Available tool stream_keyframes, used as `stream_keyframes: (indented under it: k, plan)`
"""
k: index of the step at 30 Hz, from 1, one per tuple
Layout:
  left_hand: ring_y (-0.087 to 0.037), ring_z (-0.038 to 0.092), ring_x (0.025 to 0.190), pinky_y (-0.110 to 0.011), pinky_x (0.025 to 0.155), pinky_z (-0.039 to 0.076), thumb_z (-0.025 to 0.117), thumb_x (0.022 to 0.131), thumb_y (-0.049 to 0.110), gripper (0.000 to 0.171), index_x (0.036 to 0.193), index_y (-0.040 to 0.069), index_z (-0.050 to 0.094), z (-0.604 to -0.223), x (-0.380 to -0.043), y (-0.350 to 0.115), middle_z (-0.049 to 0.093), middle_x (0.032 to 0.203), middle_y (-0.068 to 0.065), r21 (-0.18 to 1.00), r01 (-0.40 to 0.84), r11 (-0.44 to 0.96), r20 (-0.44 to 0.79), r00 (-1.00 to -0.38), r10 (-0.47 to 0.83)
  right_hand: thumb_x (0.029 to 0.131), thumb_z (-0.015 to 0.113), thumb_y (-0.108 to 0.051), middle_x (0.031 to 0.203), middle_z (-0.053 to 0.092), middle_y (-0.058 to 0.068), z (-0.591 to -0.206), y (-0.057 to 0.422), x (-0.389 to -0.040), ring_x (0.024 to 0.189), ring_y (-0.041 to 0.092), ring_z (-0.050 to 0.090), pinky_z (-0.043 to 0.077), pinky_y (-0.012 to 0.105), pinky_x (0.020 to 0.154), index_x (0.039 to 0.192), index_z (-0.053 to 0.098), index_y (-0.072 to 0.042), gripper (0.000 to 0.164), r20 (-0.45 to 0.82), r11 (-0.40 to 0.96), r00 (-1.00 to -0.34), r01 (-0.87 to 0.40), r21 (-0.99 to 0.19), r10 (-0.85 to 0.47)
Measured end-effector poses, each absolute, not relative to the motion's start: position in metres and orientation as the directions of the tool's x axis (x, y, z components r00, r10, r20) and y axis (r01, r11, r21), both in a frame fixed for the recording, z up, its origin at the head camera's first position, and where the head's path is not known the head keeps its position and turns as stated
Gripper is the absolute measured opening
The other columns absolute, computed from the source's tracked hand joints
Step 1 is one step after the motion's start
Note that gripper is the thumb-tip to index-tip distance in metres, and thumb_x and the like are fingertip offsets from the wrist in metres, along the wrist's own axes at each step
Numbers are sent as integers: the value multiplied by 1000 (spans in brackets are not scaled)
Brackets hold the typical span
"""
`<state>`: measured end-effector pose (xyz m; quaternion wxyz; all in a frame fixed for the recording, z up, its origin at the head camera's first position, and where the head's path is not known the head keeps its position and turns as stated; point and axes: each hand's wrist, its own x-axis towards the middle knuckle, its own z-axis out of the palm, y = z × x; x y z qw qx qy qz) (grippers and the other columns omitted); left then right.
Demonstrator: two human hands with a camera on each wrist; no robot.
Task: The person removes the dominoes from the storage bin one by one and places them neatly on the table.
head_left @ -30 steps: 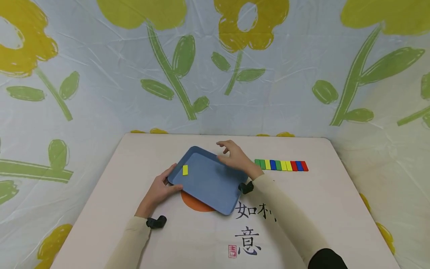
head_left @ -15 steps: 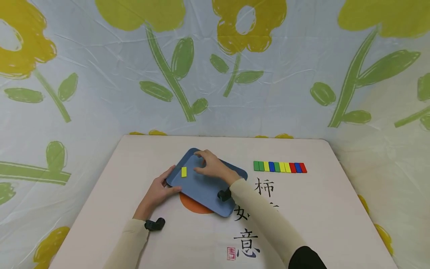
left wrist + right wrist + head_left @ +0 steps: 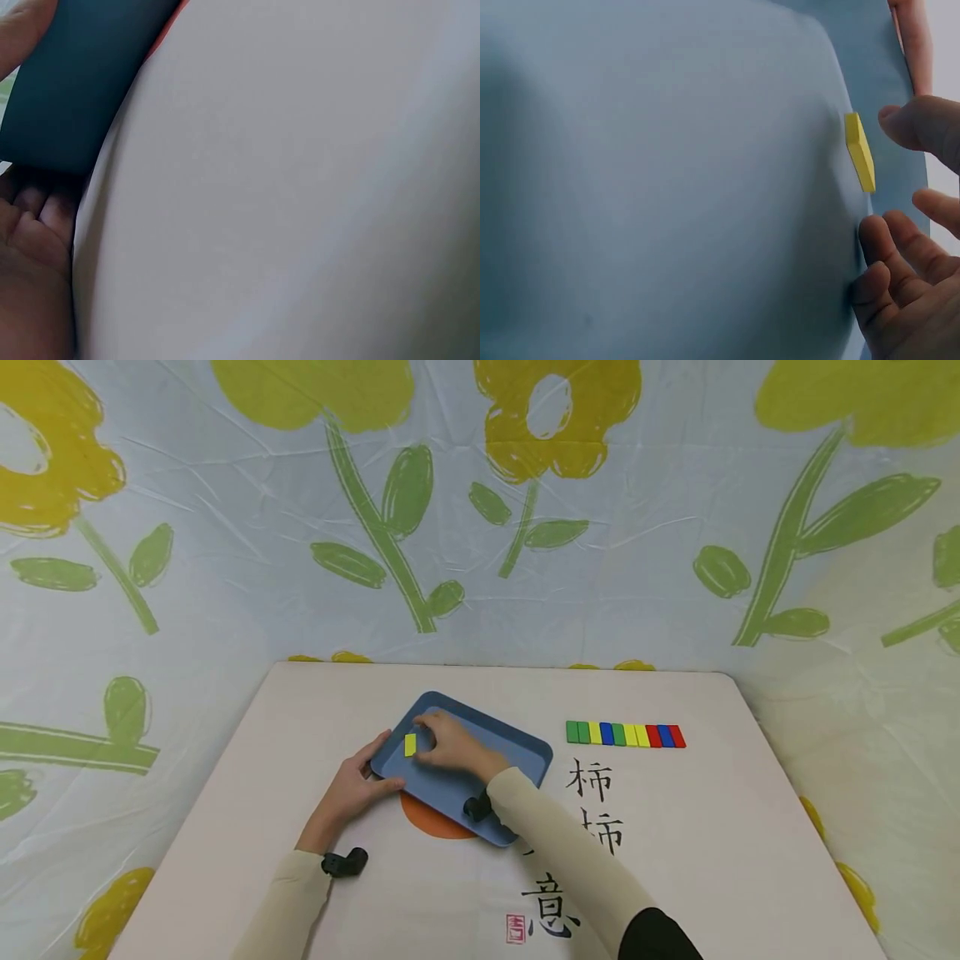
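A blue rectangular tray (image 3: 442,787) lies slanted on the table, and my left hand (image 3: 356,787) grips its left corner, thumb on the near rim. In the left wrist view, curled fingers (image 3: 41,225) show below the tray's edge. One small yellow tile (image 3: 410,745) is inside the tray near that corner. Over the tray, my right hand (image 3: 453,747) reaches toward the tile with thumb and fingers spread. The right wrist view shows the yellow tile (image 3: 860,152) between thumb and fingers, with a gap to the thumb; I cannot tell whether any finger touches it.
Right of the tray, a row of green, yellow, blue and red tiles (image 3: 626,735) lies on the pale table (image 3: 750,827). Black characters (image 3: 551,906) and an orange shape (image 3: 431,820) are printed on the surface. A flowered sheet (image 3: 600,568) hangs behind.
My right hand has moved left from above the tray's far right edge to beside the yellow tile. The left hand, tray and tile stay where they were.
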<state>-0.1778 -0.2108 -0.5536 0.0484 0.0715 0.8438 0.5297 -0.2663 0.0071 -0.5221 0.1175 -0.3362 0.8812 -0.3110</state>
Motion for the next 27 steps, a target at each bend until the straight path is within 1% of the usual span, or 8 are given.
stream_keyframes:
  k: [3,6,10,14,17,20,23,27]
  plan:
    - [-28,27,146,-48,114,30,81,78,31,90,152,30,29,-553,-178,-211,27,159,-4,907,68,417,-3,-986,168,86,70,-33,125,55,6,-524,2,-266,94,11,53,50,24,82,140,48,-9,63,3,592,-745,-533,-605,-667]
    - [-27,26,146,-47,114,30,81,78,28,90,152,29,29,-554,-178,-211,27,158,-4,912,62,405,-6,-986,164,86,70,-32,123,54,5,-526,-2,-264,94,12,52,50,25,83,140,49,-9,62,-6,603,-747,-532,-594,-665]
    - [-30,26,146,-48,114,29,80,80,23,90,153,21,28,-553,-177,-209,26,159,-8,911,65,407,-5,-985,170,86,71,-31,120,54,6,-531,-6,-263,90,12,52,48,24,78,139,51,-9,60,-15,620,-758,-522,-586,-652]
    - [-33,26,145,-49,113,29,79,80,20,89,153,12,28,-538,-171,-204,26,158,-13,912,73,403,0,-984,178,87,70,-30,122,55,5,-533,-8,-263,96,12,54,50,25,85,137,52,-9,57,-3,631,-768,-525,-571,-641]
    - [-34,26,145,-50,113,30,79,80,20,89,152,9,28,-526,-168,-201,27,157,-15,910,79,407,3,-983,186,87,71,-29,124,57,5,-535,-8,-263,106,13,56,49,28,94,136,54,-9,55,7,635,-771,-530,-563,-637]
    - [-33,26,145,-49,113,29,79,80,21,89,152,9,29,-521,-166,-200,27,157,-14,908,78,411,0,-982,188,87,71,-29,126,57,5,-535,-8,-263,112,14,56,48,29,99,134,55,-9,54,11,632,-772,-528,-567,-635]
    - [-32,25,146,-48,114,28,80,80,22,89,152,9,29,-520,-166,-200,27,158,-14,910,73,408,-4,-983,185,87,71,-29,126,56,6,-532,-6,-264,112,15,55,48,29,98,134,55,-9,54,8,620,-769,-522,-586,-639]
    - [-31,24,146,-48,115,28,80,80,23,90,153,16,28,-535,-171,-205,26,158,-11,911,66,406,-6,-985,174,87,71,-30,126,54,9,-527,-3,-265,108,16,55,49,30,96,134,56,-7,54,5,605,-765,-513,-609,-644]
